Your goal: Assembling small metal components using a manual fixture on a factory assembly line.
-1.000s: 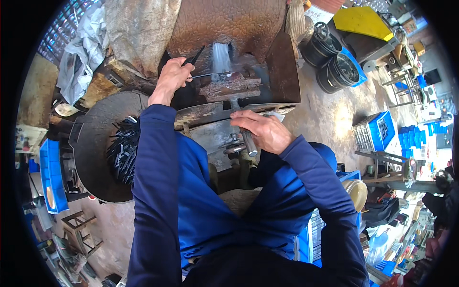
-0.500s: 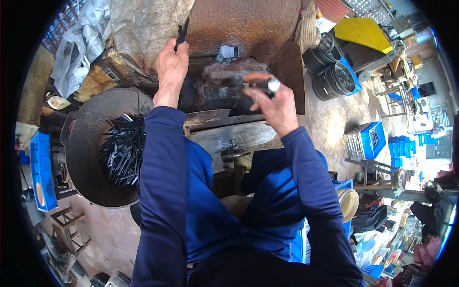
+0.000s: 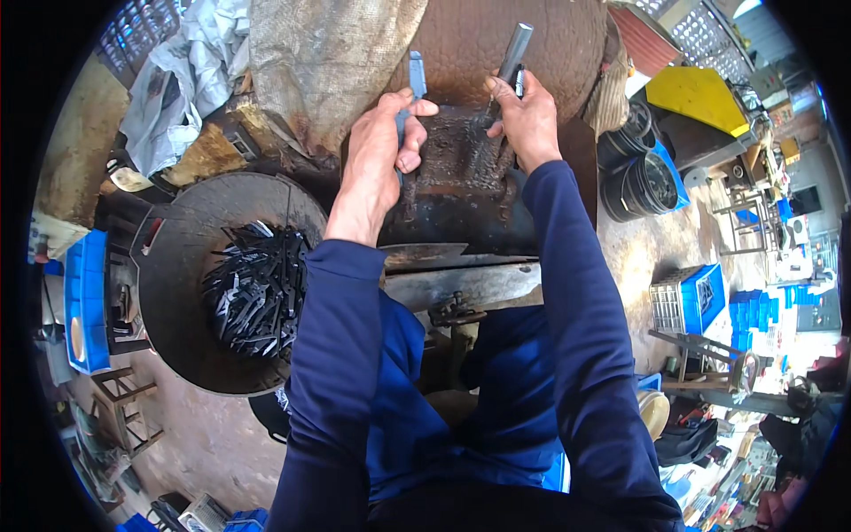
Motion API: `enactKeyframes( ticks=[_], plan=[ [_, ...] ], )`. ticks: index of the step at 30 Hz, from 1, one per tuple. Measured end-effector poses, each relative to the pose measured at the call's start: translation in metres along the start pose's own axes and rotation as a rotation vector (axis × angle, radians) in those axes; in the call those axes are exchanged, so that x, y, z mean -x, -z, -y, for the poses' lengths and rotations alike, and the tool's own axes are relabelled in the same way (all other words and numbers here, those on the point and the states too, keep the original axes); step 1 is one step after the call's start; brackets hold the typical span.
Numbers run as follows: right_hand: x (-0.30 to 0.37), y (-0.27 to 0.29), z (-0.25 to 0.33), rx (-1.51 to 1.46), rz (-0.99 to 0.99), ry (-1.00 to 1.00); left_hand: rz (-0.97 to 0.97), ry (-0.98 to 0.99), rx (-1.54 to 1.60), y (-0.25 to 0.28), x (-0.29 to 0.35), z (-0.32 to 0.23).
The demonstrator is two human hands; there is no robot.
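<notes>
My left hand (image 3: 377, 155) is closed around a flat, narrow grey metal piece (image 3: 417, 75), whose end sticks up past the fingers. My right hand (image 3: 526, 120) grips a round metal bar (image 3: 514, 55) that points up and away, tilted to the right. A small dark piece (image 3: 519, 82) shows by the right fingertips; whether it is loose or part of something cannot be made out. Between and below the hands sits a rusty, crusted metal block (image 3: 463, 155). To the left, a wide round metal pan (image 3: 177, 310) holds a heap of dark metal strips (image 3: 257, 293).
A rough sack cloth (image 3: 328, 62) hangs behind my left hand. Dark buckets (image 3: 640, 184) and a yellow panel (image 3: 696, 99) stand at the right. Blue crates (image 3: 698, 300) lie farther right, a blue tray (image 3: 87, 301) far left. A wooden stool (image 3: 124, 403) stands lower left.
My left hand has come nearer the block, its strip now showing grey. My right hand, blurred before, has moved up and holds the bar raised. The view has shifted slightly.
</notes>
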State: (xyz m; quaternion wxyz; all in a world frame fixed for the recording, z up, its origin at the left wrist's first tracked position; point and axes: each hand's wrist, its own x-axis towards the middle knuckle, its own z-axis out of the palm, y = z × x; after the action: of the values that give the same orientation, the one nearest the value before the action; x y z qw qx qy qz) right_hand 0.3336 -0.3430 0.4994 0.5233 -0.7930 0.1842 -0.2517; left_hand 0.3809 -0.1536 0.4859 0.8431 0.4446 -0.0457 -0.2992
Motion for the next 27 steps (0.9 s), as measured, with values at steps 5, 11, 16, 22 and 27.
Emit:
enactKeyframes(
  ticks=[5, 11, 16, 22, 27],
  plan=[
    [-0.008, -0.001, -0.006, 0.026, 0.008, 0.021, 0.076, -0.047, -0.046, -0.007, -0.004, 0.004],
    [-0.013, -0.002, -0.012, -0.007, 0.015, 0.064, 0.048, -0.064, -0.111, -0.022, -0.001, 0.009],
    [-0.011, 0.001, -0.013, 0.013, 0.029, 0.073, 0.053, -0.078, -0.158, -0.023, -0.002, 0.015],
    [-0.012, 0.002, -0.015, 0.016, 0.047, 0.116, -0.111, -0.171, -0.128, -0.022, -0.007, 0.02],
    [-0.014, 0.003, -0.02, 0.027, 0.057, 0.147, -0.24, -0.228, -0.078, -0.014, -0.013, 0.02]
  ],
)
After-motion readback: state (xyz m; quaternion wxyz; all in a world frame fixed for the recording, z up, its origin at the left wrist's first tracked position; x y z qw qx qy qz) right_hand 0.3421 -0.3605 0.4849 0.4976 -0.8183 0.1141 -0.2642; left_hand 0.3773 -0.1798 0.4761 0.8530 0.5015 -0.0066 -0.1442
